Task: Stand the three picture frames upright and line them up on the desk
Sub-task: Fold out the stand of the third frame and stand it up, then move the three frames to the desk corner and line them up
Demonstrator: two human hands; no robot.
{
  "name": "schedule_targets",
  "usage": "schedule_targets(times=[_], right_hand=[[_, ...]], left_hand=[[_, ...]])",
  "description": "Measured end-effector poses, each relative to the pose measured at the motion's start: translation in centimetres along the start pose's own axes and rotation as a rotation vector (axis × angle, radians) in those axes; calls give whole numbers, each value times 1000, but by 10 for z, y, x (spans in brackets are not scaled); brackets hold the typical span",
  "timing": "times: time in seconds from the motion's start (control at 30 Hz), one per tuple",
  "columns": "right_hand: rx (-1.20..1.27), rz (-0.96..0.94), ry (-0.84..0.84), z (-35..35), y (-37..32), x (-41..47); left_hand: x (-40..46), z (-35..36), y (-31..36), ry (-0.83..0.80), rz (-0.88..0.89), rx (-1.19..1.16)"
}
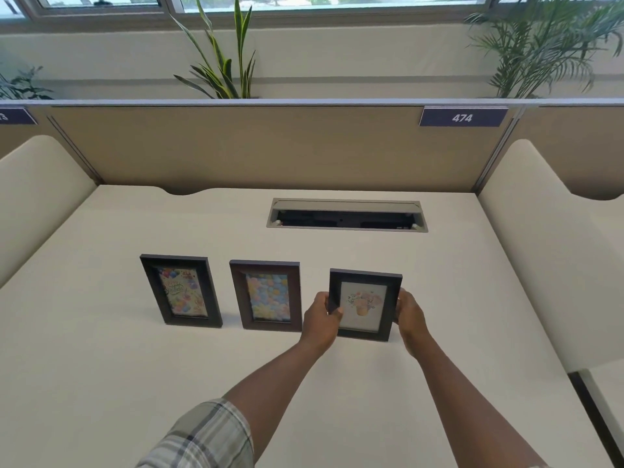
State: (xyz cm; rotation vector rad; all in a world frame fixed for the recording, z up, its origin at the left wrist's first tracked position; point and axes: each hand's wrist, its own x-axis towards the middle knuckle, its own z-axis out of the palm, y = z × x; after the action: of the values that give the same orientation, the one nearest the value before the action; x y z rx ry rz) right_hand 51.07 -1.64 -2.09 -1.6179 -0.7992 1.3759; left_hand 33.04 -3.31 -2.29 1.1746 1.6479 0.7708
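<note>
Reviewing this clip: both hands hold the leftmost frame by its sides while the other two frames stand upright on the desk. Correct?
Not quite. The head view shows the left hand and right hand holding the rightmost frame, the flower-pot one. The birthday frame and balloon frame stand upright on the desk.

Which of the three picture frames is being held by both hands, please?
The rightmost frame, showing a potted flower bouquet, gripped at its sides by the left hand and right hand. The balloon frame and birthday frame stand untouched.

Both arms extended forward; left hand (320, 319) and right hand (410, 315) face each other, fingers curled in a grip.
</note>
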Motion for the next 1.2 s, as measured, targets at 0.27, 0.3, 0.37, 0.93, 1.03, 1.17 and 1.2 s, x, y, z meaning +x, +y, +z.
schedule_targets(times=[0.27, 0.3, 0.37, 0.93, 1.03, 1.17, 1.2], right_hand=[[-789, -6, 281, -8, 48, -26], [-827, 9, 287, -4, 51, -32], [-793, 19, 314, 16, 59, -49], [-911, -210, -32, 285, 62, -130], [-876, -218, -75, 314, 57, -130], [-804, -193, -76, 340, 50, -125], [-795, -184, -75, 344, 47, -124]], left_hand=[[-27, -23, -16, -40, -142, 195], [-30, -28, -18, -37, -145, 207], [-34, -43, -26, -37, -154, 255], [-25, -263, -114, 275, -380, 248], [-24, -291, -123, 393, -414, 242], [-9, -321, -127, 398, -334, 150], [-3, -327, -126, 381, -301, 125]])
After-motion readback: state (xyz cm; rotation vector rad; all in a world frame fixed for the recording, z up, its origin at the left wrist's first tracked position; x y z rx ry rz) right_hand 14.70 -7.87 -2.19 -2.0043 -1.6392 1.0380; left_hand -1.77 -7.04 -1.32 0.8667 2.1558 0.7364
